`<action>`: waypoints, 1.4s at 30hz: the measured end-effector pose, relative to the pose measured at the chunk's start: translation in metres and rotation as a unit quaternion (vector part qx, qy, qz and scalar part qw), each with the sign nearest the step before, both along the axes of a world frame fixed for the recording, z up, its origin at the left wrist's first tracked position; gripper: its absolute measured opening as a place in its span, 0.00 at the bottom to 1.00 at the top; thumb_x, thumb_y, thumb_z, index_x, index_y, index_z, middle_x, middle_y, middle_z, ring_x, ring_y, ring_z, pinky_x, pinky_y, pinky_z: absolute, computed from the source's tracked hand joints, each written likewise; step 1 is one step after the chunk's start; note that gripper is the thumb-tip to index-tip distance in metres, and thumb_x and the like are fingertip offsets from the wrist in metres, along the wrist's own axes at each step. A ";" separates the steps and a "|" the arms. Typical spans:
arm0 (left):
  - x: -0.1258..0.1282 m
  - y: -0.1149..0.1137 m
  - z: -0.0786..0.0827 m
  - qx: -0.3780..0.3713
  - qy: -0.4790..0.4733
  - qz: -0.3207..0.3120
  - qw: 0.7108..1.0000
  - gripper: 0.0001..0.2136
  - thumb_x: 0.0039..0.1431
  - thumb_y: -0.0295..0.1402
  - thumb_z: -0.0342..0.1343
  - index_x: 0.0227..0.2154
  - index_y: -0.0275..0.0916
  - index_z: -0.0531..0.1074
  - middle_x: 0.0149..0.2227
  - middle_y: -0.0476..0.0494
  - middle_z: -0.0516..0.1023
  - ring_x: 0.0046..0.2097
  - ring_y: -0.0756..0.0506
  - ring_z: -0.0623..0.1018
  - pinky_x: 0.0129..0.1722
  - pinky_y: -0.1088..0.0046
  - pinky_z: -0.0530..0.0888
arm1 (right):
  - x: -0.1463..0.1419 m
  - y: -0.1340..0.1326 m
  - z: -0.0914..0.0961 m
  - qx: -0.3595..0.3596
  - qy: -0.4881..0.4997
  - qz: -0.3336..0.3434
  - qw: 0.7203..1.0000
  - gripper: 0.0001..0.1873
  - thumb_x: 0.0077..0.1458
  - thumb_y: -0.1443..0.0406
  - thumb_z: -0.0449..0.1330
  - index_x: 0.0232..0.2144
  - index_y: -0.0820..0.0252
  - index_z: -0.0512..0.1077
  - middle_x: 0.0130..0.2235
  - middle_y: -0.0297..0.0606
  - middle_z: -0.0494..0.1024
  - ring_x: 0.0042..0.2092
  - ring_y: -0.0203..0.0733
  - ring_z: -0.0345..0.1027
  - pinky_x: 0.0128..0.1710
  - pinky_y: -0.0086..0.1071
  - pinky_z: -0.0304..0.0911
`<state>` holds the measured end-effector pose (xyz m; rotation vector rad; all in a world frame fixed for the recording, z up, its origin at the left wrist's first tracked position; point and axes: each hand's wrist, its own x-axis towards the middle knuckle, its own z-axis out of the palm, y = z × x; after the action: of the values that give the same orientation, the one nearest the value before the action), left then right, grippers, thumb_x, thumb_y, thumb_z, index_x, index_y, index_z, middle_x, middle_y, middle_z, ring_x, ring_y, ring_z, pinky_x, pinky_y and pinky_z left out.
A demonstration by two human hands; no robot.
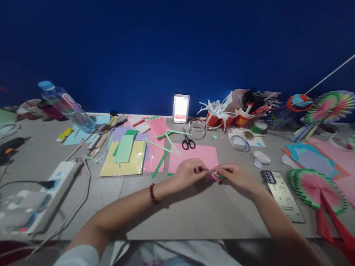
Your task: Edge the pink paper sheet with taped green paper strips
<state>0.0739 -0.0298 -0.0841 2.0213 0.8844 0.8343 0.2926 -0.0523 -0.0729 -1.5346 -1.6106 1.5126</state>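
Note:
My left hand point(189, 173) and my right hand point(235, 176) meet over the table, fingertips pinched close together. Between them is a small piece of pink paper point(213, 176) with a bit of green at its right end; the fingers hide much of it. Just behind the hands lies a flat pink sheet point(194, 155), partly covered by my left hand. Black-handled scissors point(188, 143) rest at the sheet's far edge. Green paper strips point(160, 164) lie to the left of the sheet, and a pleated pink paper with green edges point(157, 126) sits farther back.
To the left are a yellow paper pack point(123, 167), a leaning water bottle point(69, 107), a power strip point(55, 196) and a glue gun point(7, 151). On the right are a phone point(283, 197), a white mouse point(261, 157), paper fans point(314, 187) and red cups point(244, 118).

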 end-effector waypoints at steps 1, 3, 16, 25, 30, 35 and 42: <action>0.002 -0.002 -0.004 0.047 0.007 -0.010 0.999 0.09 0.61 0.35 0.55 0.29 0.38 0.76 0.30 0.45 0.78 0.33 0.50 0.75 0.34 0.75 0.69 | 0.003 -0.001 -0.002 -0.025 0.013 0.012 1.000 0.26 0.53 0.45 0.59 0.33 0.63 0.78 0.28 0.40 0.77 0.27 0.36 0.67 0.27 0.30 0.59; 0.004 -0.004 -0.012 0.141 0.028 -0.038 0.989 0.11 0.64 0.36 0.52 0.30 0.38 0.76 0.32 0.42 0.79 0.36 0.48 0.76 0.36 0.73 0.69 | 0.009 -0.002 -0.005 -0.068 0.023 0.022 0.997 0.28 0.51 0.43 0.58 0.29 0.64 0.77 0.26 0.40 0.76 0.25 0.35 0.65 0.24 0.29 0.56; 0.004 0.002 -0.033 0.197 0.127 -0.076 0.969 0.08 0.62 0.37 0.56 0.36 0.38 0.76 0.35 0.42 0.79 0.39 0.47 0.76 0.36 0.71 0.68 | 0.024 -0.001 -0.013 -0.035 -0.067 0.051 0.996 0.19 0.49 0.50 0.62 0.29 0.61 0.72 0.24 0.32 0.70 0.26 0.35 0.62 0.27 0.29 0.53; -0.003 0.018 -0.031 0.185 0.203 -0.079 0.958 0.10 0.63 0.36 0.54 0.31 0.38 0.76 0.30 0.45 0.76 0.35 0.47 0.73 0.35 0.70 0.64 | 0.023 0.003 -0.020 0.040 -0.201 0.058 0.977 0.19 0.50 0.51 0.56 0.28 0.61 0.74 0.24 0.35 0.72 0.27 0.37 0.60 0.26 0.29 0.52; -0.004 0.017 -0.031 0.188 0.221 -0.085 0.953 0.10 0.64 0.32 0.51 0.32 0.38 0.76 0.30 0.44 0.75 0.35 0.47 0.73 0.35 0.70 0.64 | 0.022 0.005 -0.020 0.049 -0.224 0.068 0.971 0.18 0.49 0.52 0.56 0.27 0.61 0.74 0.24 0.36 0.73 0.27 0.38 0.61 0.26 0.30 0.54; -0.001 0.009 -0.032 0.219 0.240 -0.097 0.941 0.09 0.63 0.30 0.51 0.37 0.38 0.76 0.32 0.43 0.76 0.37 0.46 0.73 0.36 0.70 0.64 | 0.022 0.005 -0.023 0.052 -0.239 0.064 0.968 0.16 0.49 0.54 0.56 0.25 0.60 0.74 0.23 0.35 0.73 0.26 0.37 0.60 0.25 0.29 0.52; -0.001 0.006 -0.027 0.171 0.269 -0.045 0.947 0.10 0.63 0.30 0.50 0.30 0.36 0.76 0.29 0.42 0.75 0.36 0.45 0.73 0.35 0.69 0.64 | 0.018 0.007 -0.019 0.034 -0.253 0.074 0.964 0.14 0.48 0.55 0.56 0.23 0.59 0.72 0.23 0.35 0.72 0.26 0.38 0.61 0.25 0.30 0.52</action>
<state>0.0730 -0.0235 -0.1107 2.6431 0.9745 0.3990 0.3106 -0.0454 -0.0918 -1.9039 -2.0729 1.1722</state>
